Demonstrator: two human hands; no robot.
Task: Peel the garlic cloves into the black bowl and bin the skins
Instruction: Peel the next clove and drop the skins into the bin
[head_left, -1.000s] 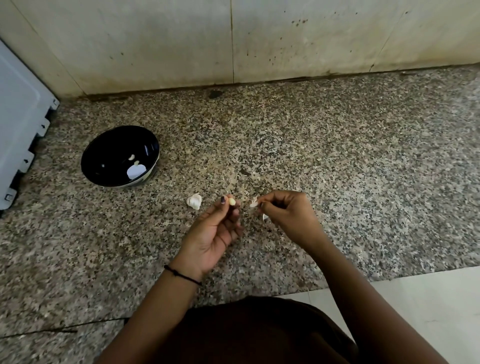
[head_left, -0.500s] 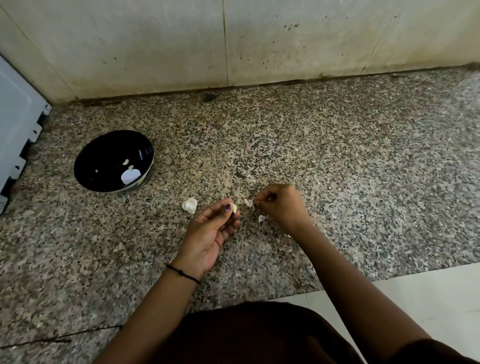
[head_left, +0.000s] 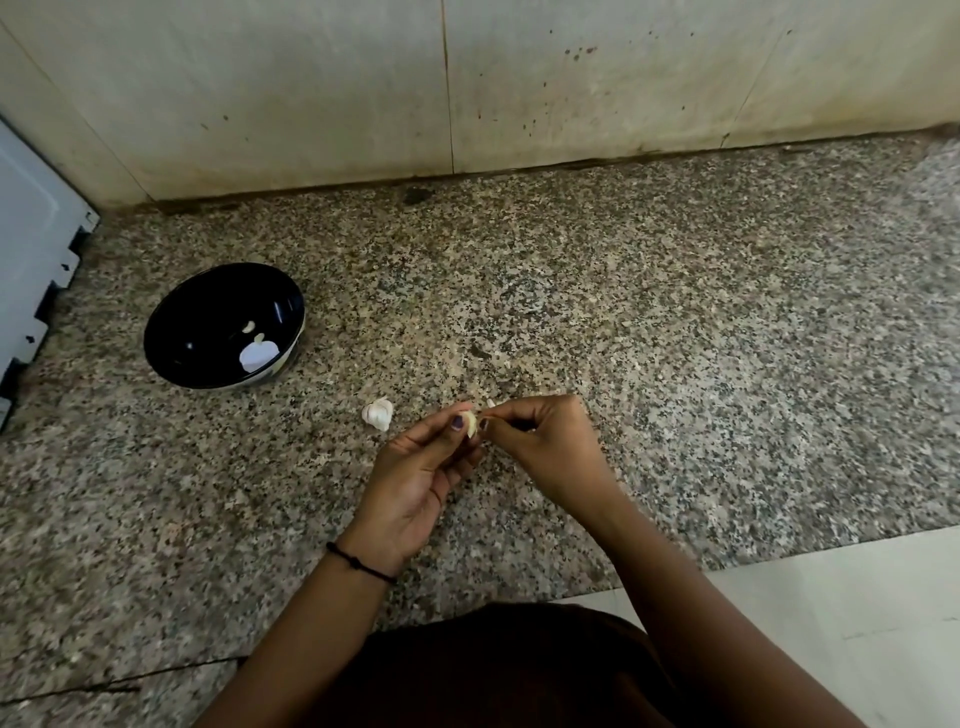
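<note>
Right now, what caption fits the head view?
Left hand holds a garlic clove while right hand pinches it; black bowl nearby.

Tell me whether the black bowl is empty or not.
Not empty. The black bowl sits upright and holds two small pale cloves low inside; the bigger white patch beside them may be glare: cannot tell.

Counter (head_left: 675, 364): speckled granite, spread before me.
Wall (head_left: 311, 78): pale stained tiles behind my counter.
White panel (head_left: 31, 249): notched edge, far to my left.
</note>
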